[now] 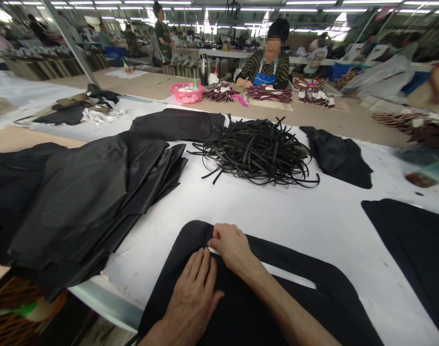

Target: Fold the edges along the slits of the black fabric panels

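Observation:
A black cut fabric piece (pixel 298 307) with a long slot lies on the white table (pixel 313 216) right in front of me. My left hand (pixel 194 298) rests flat on it with the fingers stretched out, just below the slot's left end. My right hand (pixel 232 245) is curled at that same end, the fingertips pinched on the fabric edge by a thin white strip. A heap of thin black strips (pixel 258 151) lies further back at the table's middle.
A big stack of black fabric panels (pixel 82 202) fills the left side. More black pieces lie at the back (pixel 176 125), back right (pixel 338 154) and right edge (pixel 417 250). A person (pixel 268 67) sits across at another table beside a pink basket (pixel 187 92).

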Demonstrator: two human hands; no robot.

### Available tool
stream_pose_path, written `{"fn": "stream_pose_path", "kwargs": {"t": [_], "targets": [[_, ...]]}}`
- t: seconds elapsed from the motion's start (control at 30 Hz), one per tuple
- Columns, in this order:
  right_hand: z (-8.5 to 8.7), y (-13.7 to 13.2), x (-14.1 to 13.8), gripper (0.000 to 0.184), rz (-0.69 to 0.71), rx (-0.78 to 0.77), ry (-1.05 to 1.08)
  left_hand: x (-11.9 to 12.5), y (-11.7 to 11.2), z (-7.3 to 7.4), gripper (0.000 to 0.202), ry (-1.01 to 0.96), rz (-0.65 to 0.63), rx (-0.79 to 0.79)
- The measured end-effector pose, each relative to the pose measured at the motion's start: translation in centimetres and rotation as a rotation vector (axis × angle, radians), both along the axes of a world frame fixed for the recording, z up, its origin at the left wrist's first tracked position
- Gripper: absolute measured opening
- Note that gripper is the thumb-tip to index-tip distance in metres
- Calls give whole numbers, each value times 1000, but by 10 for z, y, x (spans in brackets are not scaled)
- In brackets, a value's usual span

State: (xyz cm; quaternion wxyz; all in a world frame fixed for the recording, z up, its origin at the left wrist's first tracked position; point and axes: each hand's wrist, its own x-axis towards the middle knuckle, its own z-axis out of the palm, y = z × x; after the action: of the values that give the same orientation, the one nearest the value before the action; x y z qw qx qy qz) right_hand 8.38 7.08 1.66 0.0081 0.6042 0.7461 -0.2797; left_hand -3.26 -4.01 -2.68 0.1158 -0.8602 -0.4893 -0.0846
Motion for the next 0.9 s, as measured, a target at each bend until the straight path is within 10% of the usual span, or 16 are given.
{"fn": "stream_pose_path", "kwargs": {"t": [0.33, 0.67, 0.9], "targets": [[7, 3, 6, 9, 1, 89, -64, -2, 0, -1, 49, -12, -6, 26], [2, -49, 191, 32, -184, 301, -141, -9, 4, -12, 41, -92, -42, 192], [-9, -71, 214, 9, -271, 285, -54, -17, 19, -24, 36, -111, -153, 247]]}}
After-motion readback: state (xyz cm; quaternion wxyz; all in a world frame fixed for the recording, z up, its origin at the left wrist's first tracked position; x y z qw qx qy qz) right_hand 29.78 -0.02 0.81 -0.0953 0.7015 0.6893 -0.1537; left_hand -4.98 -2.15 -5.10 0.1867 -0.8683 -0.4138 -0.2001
